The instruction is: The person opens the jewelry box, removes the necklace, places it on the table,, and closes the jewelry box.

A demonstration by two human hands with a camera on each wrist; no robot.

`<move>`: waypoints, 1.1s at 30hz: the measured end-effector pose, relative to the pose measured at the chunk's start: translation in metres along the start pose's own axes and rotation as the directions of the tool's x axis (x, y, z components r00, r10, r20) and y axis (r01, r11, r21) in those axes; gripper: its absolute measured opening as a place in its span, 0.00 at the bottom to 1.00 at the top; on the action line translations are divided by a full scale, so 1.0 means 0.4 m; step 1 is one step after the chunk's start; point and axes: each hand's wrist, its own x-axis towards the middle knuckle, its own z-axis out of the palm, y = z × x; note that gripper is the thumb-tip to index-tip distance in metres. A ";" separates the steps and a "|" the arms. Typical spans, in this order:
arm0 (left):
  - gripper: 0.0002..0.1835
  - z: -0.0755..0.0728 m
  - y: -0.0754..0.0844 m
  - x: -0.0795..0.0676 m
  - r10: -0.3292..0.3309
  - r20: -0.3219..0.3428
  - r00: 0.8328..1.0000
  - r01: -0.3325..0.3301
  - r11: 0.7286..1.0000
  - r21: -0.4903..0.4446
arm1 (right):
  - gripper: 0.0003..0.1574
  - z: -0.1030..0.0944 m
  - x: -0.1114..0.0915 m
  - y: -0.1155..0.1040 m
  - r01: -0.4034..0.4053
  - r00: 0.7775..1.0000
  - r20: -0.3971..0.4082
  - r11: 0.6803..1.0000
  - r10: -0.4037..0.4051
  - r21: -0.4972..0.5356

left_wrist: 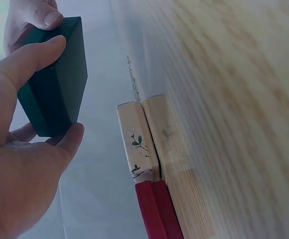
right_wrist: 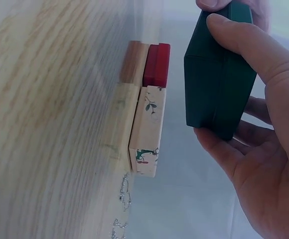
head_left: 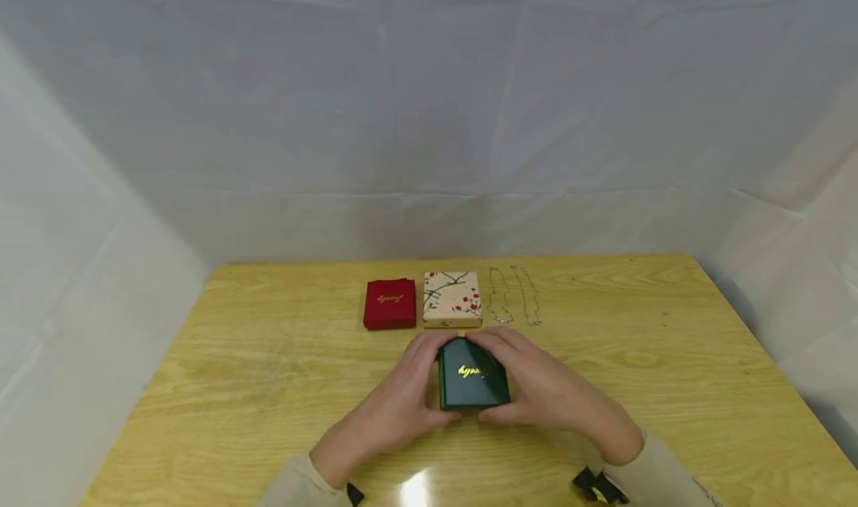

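Between both hands is a dark green jewelry box point(head_left: 469, 388) with gold lettering on its lid, held off the table. My left hand point(head_left: 409, 388) grips its left side, thumb on the near face and fingers round the far edge. From the other side my right hand point(head_left: 529, 380) grips it in the same way. The right wrist view shows the green box point(right_wrist: 209, 84) closed and clear of the tabletop. Beyond the hands lie a red jewelry box point(head_left: 390, 315) with gold lettering and a cream box point(head_left: 442, 310) with a branch-and-blossom print.
Two thin silver chains point(head_left: 499, 298) lie side by side to the right of the cream box. The wooden table point(head_left: 255, 388) reaches back to a pale sheet wall point(head_left: 322, 224). Dark straps point(head_left: 599, 485) show by the sleeves.
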 end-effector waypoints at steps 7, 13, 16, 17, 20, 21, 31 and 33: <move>0.56 -0.002 0.003 -0.002 -0.014 -0.002 1.000 0.014 1.000 0.007 | 0.67 0.002 -0.001 -0.001 0.000 1.000 -0.006 1.000 0.000 0.007; 0.56 -0.002 0.002 -0.003 -0.004 -0.004 1.000 0.004 1.000 0.006 | 0.67 0.001 -0.002 -0.001 -0.004 1.000 -0.006 1.000 0.004 0.024; 0.56 -0.002 0.002 -0.004 -0.004 -0.003 1.000 0.004 1.000 0.006 | 0.67 0.001 -0.002 -0.001 -0.002 1.000 -0.007 1.000 0.002 0.027; 0.56 -0.002 0.002 -0.005 -0.005 -0.002 1.000 0.005 1.000 0.004 | 0.67 0.001 -0.002 -0.001 0.000 1.000 -0.009 1.000 0.000 0.029; 0.57 -0.003 0.003 -0.005 -0.010 -0.002 1.000 0.010 1.000 -0.004 | 0.67 0.000 -0.003 -0.001 0.003 1.000 -0.016 0.999 -0.002 0.033; 0.57 -0.003 0.003 -0.005 -0.011 -0.002 1.000 0.011 1.000 -0.007 | 0.67 0.000 -0.003 -0.001 0.003 1.000 -0.018 0.999 -0.003 0.033; 0.58 -0.003 0.004 -0.004 -0.021 -0.005 1.000 0.021 1.000 -0.010 | 0.66 -0.001 -0.004 0.002 0.003 1.000 -0.013 0.999 -0.003 0.052; 0.59 -0.003 0.004 -0.004 -0.024 -0.004 1.000 0.024 1.000 -0.009 | 0.66 -0.002 -0.004 0.003 0.003 1.000 -0.010 0.998 -0.002 0.062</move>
